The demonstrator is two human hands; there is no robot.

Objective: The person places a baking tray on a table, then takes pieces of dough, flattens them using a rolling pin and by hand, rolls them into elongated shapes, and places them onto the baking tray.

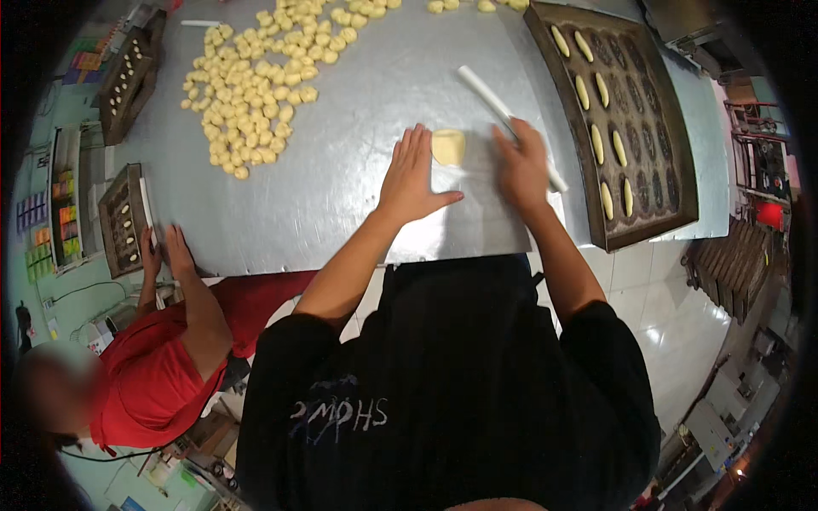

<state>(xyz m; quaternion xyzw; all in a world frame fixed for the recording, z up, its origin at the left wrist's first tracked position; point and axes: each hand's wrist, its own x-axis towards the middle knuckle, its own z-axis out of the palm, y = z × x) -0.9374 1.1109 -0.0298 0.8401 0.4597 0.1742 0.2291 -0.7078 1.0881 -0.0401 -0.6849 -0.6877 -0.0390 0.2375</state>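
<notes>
Flattened dough piece (448,148) lies on the tabletop (362,106) between my hands. Left hand (414,177): flat, palm down, thumb out, just beside the dough. Right hand (521,162): blurred, at the white rolling pin (486,95); can't tell if it grips. I'd press lightly and evenly, steady the dough's edge with my left, avoid tearing it.

A person (158,379) in red stands left, white floor tiles (673,294) right.
</notes>
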